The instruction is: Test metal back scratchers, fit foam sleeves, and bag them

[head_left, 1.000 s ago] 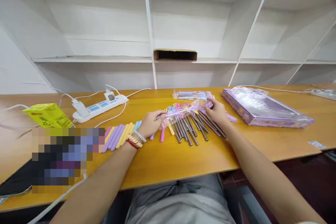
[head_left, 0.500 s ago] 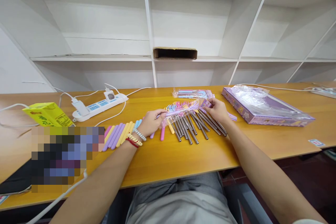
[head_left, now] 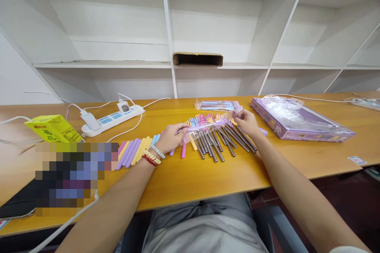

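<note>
Left hand (head_left: 172,138) and right hand (head_left: 247,123), well apart, pinch opposite ends of a clear packet (head_left: 204,127) above the metal rods (head_left: 213,148) on the surface (head_left: 196,187). Handling this wrapped piece looks like the step in hand; the next move probably calls for a steady grip at both ends. Lettering on the yellow carton (head_left: 55,128) is too blurred to read surely.

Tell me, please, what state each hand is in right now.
Left hand: closed, holding one end of a clear plastic wrapper.
Right hand: closed, holding the wrapper's other end.
</note>
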The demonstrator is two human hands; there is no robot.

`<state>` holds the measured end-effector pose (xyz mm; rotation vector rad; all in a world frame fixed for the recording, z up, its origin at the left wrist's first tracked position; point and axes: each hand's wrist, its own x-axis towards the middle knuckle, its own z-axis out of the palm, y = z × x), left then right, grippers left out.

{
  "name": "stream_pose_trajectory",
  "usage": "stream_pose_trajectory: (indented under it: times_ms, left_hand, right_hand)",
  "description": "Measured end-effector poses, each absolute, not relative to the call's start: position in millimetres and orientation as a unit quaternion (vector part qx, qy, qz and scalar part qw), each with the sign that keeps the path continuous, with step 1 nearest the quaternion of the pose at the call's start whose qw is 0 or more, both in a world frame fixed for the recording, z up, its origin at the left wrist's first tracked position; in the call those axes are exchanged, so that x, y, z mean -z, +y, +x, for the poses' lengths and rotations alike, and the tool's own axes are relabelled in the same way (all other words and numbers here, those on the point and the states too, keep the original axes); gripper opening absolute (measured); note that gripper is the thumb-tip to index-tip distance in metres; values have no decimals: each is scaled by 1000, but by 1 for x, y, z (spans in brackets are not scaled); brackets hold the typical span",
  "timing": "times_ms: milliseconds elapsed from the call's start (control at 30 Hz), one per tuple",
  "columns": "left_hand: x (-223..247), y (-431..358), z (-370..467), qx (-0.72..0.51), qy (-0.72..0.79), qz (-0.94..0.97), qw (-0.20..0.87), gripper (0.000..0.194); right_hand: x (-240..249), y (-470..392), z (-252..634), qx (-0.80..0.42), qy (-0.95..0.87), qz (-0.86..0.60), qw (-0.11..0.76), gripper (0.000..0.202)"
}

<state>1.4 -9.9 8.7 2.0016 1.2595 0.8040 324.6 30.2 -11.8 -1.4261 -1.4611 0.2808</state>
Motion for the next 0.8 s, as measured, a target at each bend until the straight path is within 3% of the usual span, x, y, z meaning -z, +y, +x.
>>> stream_pose_trajectory:
  times_ms: [367, 800]
  left_hand:
    - [-12, -12, 1, -302, 481, 758, 321, 45]
    - [-14, -8, 1, -325, 494, 754, 287, 43]
  right_hand:
    - [6, 28, 322, -280, -532, -532, 596, 35]
    - [4, 27, 327, -348, -495, -487, 629, 28]
